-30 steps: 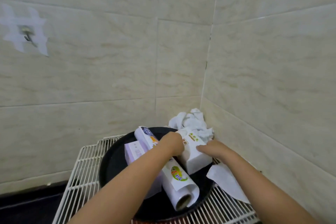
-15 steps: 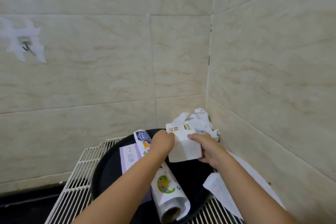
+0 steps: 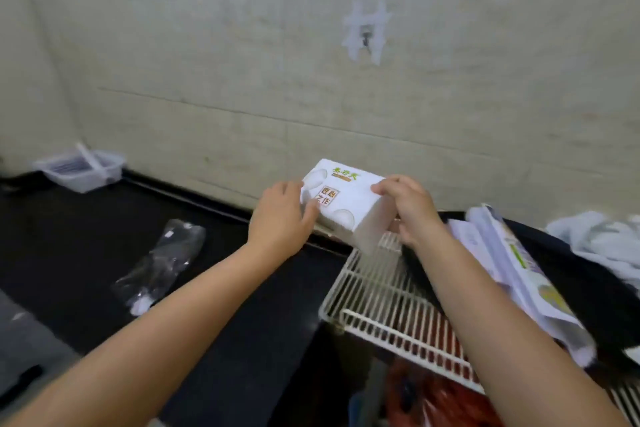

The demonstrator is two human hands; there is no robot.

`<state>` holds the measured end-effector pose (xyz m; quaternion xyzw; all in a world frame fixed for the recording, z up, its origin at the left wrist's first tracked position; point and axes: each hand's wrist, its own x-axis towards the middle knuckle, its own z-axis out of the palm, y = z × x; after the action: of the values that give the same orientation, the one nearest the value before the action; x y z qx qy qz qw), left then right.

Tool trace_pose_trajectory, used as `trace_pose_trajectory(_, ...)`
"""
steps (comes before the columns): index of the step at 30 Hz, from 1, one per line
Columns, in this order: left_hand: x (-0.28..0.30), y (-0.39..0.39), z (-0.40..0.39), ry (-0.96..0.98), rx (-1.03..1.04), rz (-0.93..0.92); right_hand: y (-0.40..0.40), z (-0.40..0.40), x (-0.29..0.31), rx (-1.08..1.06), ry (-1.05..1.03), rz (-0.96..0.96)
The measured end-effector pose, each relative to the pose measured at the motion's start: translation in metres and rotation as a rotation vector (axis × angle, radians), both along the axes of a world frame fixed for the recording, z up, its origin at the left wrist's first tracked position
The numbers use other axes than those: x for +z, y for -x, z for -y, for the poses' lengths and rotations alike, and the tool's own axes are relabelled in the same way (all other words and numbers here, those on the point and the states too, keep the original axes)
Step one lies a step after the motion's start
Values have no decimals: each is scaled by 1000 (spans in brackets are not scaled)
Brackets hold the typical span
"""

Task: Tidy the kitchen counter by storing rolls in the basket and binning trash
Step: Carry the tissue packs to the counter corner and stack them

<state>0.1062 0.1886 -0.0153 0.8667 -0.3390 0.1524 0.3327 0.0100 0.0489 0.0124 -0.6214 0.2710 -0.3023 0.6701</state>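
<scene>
One white rectangular tissue pack (image 3: 341, 199) held in the air between both hands: left hand (image 3: 282, 215) and right hand (image 3: 410, 210) clasp its ends, above the far-left corner of one white wire rack (image 3: 377, 291). One clear plastic basket (image 3: 81, 170) far left, one crumpled clear wrapper (image 3: 161, 262) on the black desk (image 3: 62, 253). Beige tiled wall (image 3: 225, 62) behind.

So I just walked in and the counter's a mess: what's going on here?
A person is tidying up. Both hands, the left hand and the right hand, hold a white tissue pack in the air above the edge of a white wire rack. A clear plastic wrapper lies on the black counter, and a clear plastic basket sits far left by the wall.
</scene>
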Motion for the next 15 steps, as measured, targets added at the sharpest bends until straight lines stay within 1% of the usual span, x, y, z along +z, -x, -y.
trace_pose_trajectory(2,-13,-30,-75,-72,81,-42,-43,-60,-15,130,-8,-50)
trace_pose_trajectory(4,-27,-56,-153,-75,115,-191,-81,-127,-30,269,-7,-80)
trace_pose_trajectory(5,-33,-66,-194,-30,129,-322,-98,-162,-38,341,-2,-94)
trace_pose_trajectory(7,-42,-79,-276,126,148,-646,-128,-234,-52,481,25,-115)
trace_pose_trajectory(8,-47,-83,-316,219,140,-770,-141,-270,-60,536,42,-119)
trace_pose_trajectory(9,-54,-86,-355,280,120,-829,-154,-305,-67,569,55,-108)
trace_pose_trajectory(10,-62,-87,-390,312,103,-849,-165,-341,-75,574,89,-89)
trace_pose_trajectory(12,-77,-89,-455,373,103,-847,-185,-408,-94,538,258,-38)
trace_pose_trajectory(14,-89,-94,-507,442,171,-799,-199,-470,-105,538,391,46)
trace_pose_trajectory(15,-94,-98,-528,457,228,-764,-207,-497,-110,552,414,79)
